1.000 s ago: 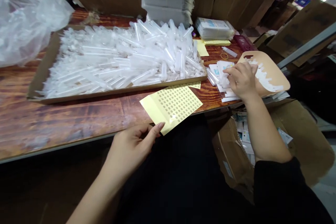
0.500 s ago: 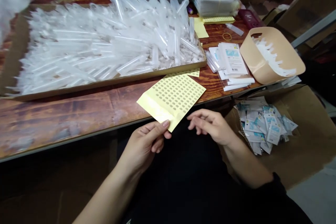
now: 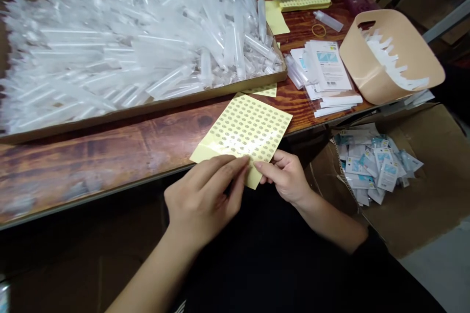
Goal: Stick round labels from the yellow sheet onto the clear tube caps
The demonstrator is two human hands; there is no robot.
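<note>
A yellow sheet of small oval stickers is held tilted at the table's front edge, its lower strip bare of stickers. My right hand grips it at the lower right corner, thumb on top and fingers underneath. Over the sheet's lower part, my left hand has thumb and fingertips pinched together at the sticker surface. Whatever is between those fingertips is too small to make out. Part of another yellow sticker sheet lies behind, by the cardboard tray.
A shallow cardboard tray heaped with clear plastic tubes fills the left. Printed cards lie right of it, beside a beige basket with white strips. Below right, a cardboard box holds packed pouches.
My right hand has taken hold of the sticker sheet's corner. My left hand has let go of its lower edge and moved over its face, pinching. The view has shifted slightly.
</note>
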